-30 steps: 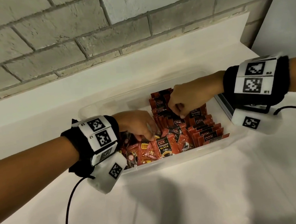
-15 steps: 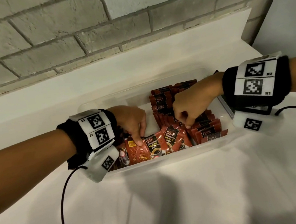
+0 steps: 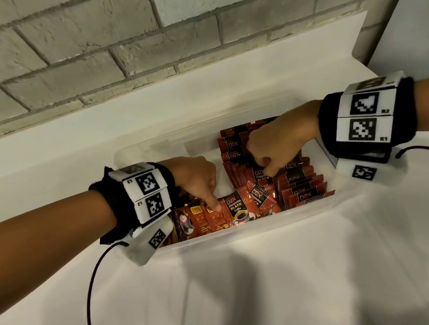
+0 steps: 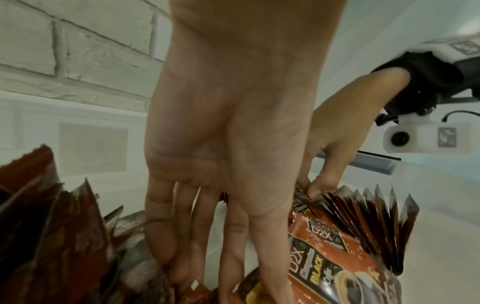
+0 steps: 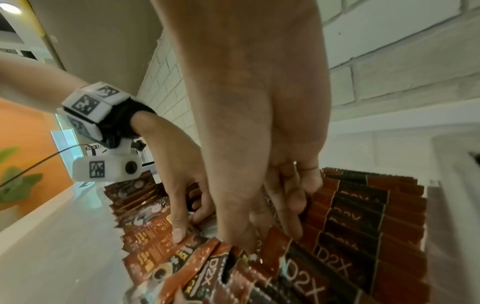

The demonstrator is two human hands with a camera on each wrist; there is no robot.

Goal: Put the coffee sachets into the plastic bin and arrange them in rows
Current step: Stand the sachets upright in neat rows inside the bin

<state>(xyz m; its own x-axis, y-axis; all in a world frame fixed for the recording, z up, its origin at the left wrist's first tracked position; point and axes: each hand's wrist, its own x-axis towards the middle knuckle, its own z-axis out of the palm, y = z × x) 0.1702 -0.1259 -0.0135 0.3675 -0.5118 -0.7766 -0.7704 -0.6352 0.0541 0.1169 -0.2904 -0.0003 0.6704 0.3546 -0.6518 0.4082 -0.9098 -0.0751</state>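
Observation:
A clear plastic bin [image 3: 246, 236] sits on the white counter. Red and black coffee sachets stand in rows [image 3: 299, 187] in its right half, also seen in the right wrist view [image 5: 363, 226]. Loose sachets [image 3: 238, 209] lie jumbled along the front and left. My left hand [image 3: 213, 201] reaches down into the loose pile with its fingers fairly straight, and the index fingertip presses a sachet [image 4: 324, 267]. My right hand [image 3: 266, 170] curls over the middle row. Its thumb and fingers [image 5: 293, 205] pinch the tops of upright sachets.
A grey brick wall [image 3: 133, 35] rises behind the counter's raised back ledge [image 3: 66, 145]. Black cables [image 3: 90, 306] trail from both wrist cameras over the counter. A grey-blue strip [image 3: 325, 151] lies along the bin's right rim. A pale wall [image 3: 409, 22] closes the right side.
My left hand has shifted a little left and forward onto the loose sachets, which now lie flatter along the front. My right hand has stayed at the middle row, still gripping sachet tops.

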